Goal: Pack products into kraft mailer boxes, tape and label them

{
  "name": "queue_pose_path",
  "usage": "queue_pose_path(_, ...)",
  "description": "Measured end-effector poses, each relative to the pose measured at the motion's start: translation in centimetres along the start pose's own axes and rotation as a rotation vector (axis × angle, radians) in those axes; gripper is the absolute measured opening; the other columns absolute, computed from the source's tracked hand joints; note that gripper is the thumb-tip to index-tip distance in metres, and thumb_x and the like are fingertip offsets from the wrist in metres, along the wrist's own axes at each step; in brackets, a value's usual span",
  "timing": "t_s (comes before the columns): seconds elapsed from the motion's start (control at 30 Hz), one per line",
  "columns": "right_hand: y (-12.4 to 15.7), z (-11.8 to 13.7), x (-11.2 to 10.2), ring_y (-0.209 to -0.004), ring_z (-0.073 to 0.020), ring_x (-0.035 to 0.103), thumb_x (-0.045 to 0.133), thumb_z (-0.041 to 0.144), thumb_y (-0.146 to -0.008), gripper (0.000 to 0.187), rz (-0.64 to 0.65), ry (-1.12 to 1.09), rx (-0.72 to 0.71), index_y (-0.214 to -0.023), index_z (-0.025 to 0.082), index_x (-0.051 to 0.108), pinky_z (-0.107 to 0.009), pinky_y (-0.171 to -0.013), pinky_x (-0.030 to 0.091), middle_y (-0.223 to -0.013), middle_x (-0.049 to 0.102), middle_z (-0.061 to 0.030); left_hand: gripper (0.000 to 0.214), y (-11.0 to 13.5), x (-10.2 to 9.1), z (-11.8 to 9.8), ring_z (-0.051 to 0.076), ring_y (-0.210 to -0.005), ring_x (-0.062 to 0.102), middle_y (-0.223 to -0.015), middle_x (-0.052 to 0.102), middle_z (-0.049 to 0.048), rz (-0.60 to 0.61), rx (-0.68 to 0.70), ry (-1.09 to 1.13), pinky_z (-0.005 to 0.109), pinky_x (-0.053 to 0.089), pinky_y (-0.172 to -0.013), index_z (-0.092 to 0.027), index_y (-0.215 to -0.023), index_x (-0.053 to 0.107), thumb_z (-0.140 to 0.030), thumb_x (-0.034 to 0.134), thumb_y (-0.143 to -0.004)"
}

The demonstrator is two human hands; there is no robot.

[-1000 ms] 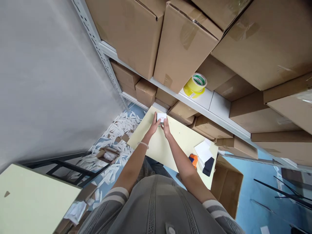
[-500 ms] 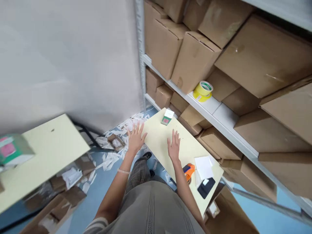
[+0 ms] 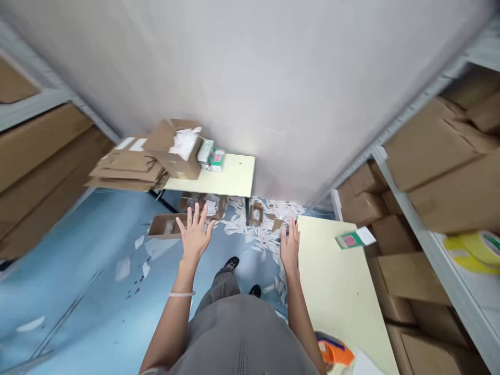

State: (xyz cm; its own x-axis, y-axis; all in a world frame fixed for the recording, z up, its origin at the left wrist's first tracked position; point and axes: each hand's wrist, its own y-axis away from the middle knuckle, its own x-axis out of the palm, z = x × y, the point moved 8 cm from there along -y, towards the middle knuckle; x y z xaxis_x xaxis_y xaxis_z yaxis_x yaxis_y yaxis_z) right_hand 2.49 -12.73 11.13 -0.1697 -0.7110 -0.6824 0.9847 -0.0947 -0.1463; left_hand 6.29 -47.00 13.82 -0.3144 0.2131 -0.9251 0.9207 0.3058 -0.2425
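Observation:
My left hand point(image 3: 195, 234) is held out in the air with its fingers spread, and nothing is in it. Beyond it stands a pale table point(image 3: 246, 174) against the wall, bearing an open cardboard box point(image 3: 183, 161) filled with white paper. My right hand point(image 3: 289, 245) is also raised and empty, fingers stretched, by the left edge of the nearer pale table point(image 3: 332, 271). A small green and white box point(image 3: 354, 238) lies on that table, to the right of my right hand. An orange tape dispenser point(image 3: 336, 354) is at the table's near end, partly cut off.
Flattened cardboard point(image 3: 125, 161) is stacked left of the open box, beside small green and white boxes point(image 3: 213, 156). Paper strips point(image 3: 269, 234) litter the blue floor point(image 3: 117, 312). Shelves with cardboard boxes flank both sides; yellow tape rolls point(image 3: 474, 250) sit on the right shelf.
My view has swung left, bringing the far table, the open box and the left shelves into sight. The nearer table has shifted right in view. Both hands stay raised and empty.

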Motion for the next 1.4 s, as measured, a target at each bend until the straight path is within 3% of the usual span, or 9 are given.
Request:
queue_pose_path(0.17, -3.6, 8.7, 8.2, -0.151, -0.0256, 0.020, 0.024, 0.054, -0.100, 0.064, 0.145, -0.021, -0.195, -0.156, 0.024, 0.026, -0.054, -0.122, 0.015, -0.160, 0.031, -0.0066, 0.064, -1.4, -2.7, 9.8, 0.033, -0.153, 0.011, -0.164, 0.021, 0.0088, -0.105, -0.192, 0.006, 0.066, -0.004, -0.118, -0.024, -0.156, 0.027, -0.050, 0.033, -0.098)
queue_pose_path(0.3, -6.1, 15.4, 16.6, -0.151, -0.0260, 0.019, 0.025, 0.055, -0.101, 0.063, 0.257, -0.026, -0.316, -0.157, 0.025, 0.025, -0.054, -0.122, 0.015, -0.161, 0.030, -0.0064, 0.064, -5.2, -2.4, 19.6, 0.033, -0.153, 0.009, -0.164, 0.020, 0.0080, -0.175, -0.312, 0.117, 0.065, -0.005, -0.118, -0.026, -0.156, 0.028, -0.049, 0.040, -0.097)
queue_pose_path(0.4, -7.6, 20.3, 23.6, -0.152, -0.0269, 0.018, 0.025, 0.055, -0.101, 0.063, 0.322, -0.015, -0.364, -0.157, 0.026, 0.025, -0.055, -0.122, 0.015, -0.161, 0.030, -0.0062, 0.066, -10.0, -0.5, 29.2, 0.032, -0.153, 0.007, -0.165, 0.018, 0.0098, -0.217, -0.452, 0.353, 0.061, -0.002, -0.120, -0.025, -0.153, 0.034, -0.047, 0.051, -0.094)
queue_pose_path(0.53, -9.2, 25.7, 32.4, -0.151, -0.0279, 0.019, 0.025, 0.055, -0.101, 0.063, 0.381, 0.006, -0.364, -0.156, 0.026, 0.027, -0.056, -0.121, 0.016, -0.161, 0.029, -0.0071, 0.055, -17.9, 3.2, 41.7, 0.025, -0.151, 0.022, -0.161, 0.029, 0.0112, -0.323, -0.764, 0.979, 0.045, 0.016, -0.123, -0.023, -0.143, 0.049, -0.034, 0.062, -0.090)
queue_pose_path(0.7, -9.7, 29.5, 40.4, -0.151, -0.0272, 0.019, 0.027, 0.057, -0.101, 0.063, 0.503, 0.022, -0.300, -0.157, 0.028, 0.026, -0.054, -0.122, 0.019, -0.161, 0.029, -0.0058, 0.036, -26.7, 7.4, 51.0, 0.019, -0.122, 0.062, -0.134, 0.061, 0.0128, -0.395, -1.121, 1.425, 0.040, 0.046, -0.108, -0.023, -0.128, 0.055, -0.018, 0.055, -0.092)
queue_pose_path(0.83, -9.7, 29.3, 42.8, -0.151, -0.0273, 0.021, 0.027, 0.059, -0.100, 0.065, 0.500, 0.058, -0.231, -0.156, 0.026, 0.028, -0.053, -0.122, 0.021, -0.160, 0.032, -0.0062, 0.028, -31.0, 9.8, 54.5, 0.020, -0.116, 0.065, -0.119, 0.067, 0.0156, -0.347, -1.242, 1.441, 0.038, 0.050, -0.105, -0.016, -0.117, 0.060, -0.012, 0.056, -0.089)
queue_pose_path(1.0, -10.6, 28.5, 42.4, -0.150, -0.0281, 0.022, 0.027, 0.059, -0.099, 0.066, 0.409, 0.114, -0.166, -0.155, 0.023, 0.031, -0.053, -0.121, 0.023, -0.159, 0.034, -0.0078, 0.031, -33.7, 10.8, 55.4, 0.021, -0.121, 0.062, -0.124, 0.066, 0.0128, -0.329, -1.267, 1.469, 0.038, 0.051, -0.104, -0.020, -0.117, 0.060, -0.014, 0.060, -0.087)
queue_pose_path(1.23, -12.1, 30.3, 41.9, -0.150, -0.0275, 0.023, 0.026, 0.057, -0.100, 0.064, 0.323, 0.135, -0.165, -0.156, 0.026, 0.029, -0.054, -0.120, 0.024, -0.159, 0.033, -0.0079, 0.042, -35.8, 7.9, 54.6, 0.018, -0.117, 0.064, -0.126, 0.065, 0.0080, -0.372, -1.179, 1.496, 0.043, 0.053, -0.101, -0.028, -0.126, 0.054, -0.014, 0.059, -0.087)
queue_pose_path(1.4, -12.2, 32.8, 42.2, -0.150, -0.0269, 0.023, 0.027, 0.054, -0.101, 0.062, 0.329, 0.128, -0.246, -0.156, 0.027, 0.027, -0.054, -0.120, 0.024, -0.160, 0.031, -0.0068, 0.043, -34.2, 3.9, 55.4, 0.019, -0.119, 0.062, -0.120, 0.069, 0.0073, -0.457, -1.093, 1.492, 0.043, 0.053, -0.100, -0.027, -0.124, 0.057, -0.015, 0.063, -0.083)
